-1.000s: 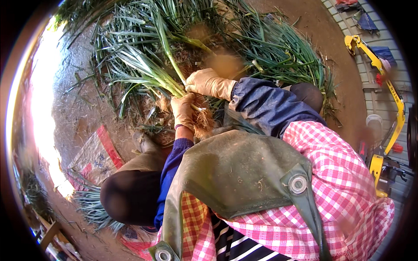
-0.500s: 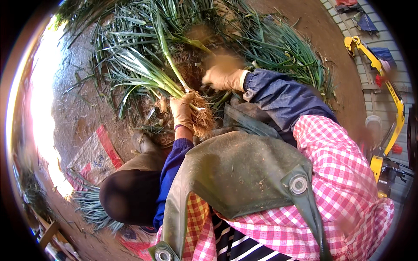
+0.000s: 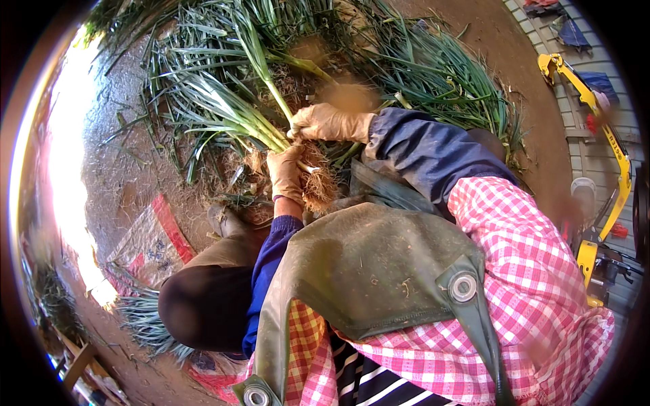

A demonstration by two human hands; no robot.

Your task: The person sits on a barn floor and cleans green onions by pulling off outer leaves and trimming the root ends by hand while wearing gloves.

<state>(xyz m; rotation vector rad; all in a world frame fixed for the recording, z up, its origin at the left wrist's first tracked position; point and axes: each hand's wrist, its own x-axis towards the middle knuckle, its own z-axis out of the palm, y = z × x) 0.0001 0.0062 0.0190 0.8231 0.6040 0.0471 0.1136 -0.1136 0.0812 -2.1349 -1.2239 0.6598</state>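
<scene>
My left hand (image 3: 285,174), in a tan glove, is closed around a bunch of leeks (image 3: 254,125), or a similar long-leaved plant. Their flat green leaves fan out up and to the left. Brown, hairy roots (image 3: 321,186) hang to the right of that fist, with a white stem end poking out among them. Just above it, my right hand (image 3: 330,124), also gloved, pinches the lower stem of a single stalk (image 3: 276,95). The fingertips of the two hands are almost touching, and the stalk's root end is partly hidden by them.
A heap of loose leeks (image 3: 447,81) spreads over the brown floor beyond my hands. At left lie a white-and-red sack (image 3: 152,243) and another pile of leaves (image 3: 145,321). A green apron (image 3: 379,271) covers my lap. A yellow jointed arm (image 3: 613,142) stands at the right.
My right hand has moved left, from over the heap to the stalk beside my left hand, and now grips its lower stem. The left hand keeps its bunch, nearly still.
</scene>
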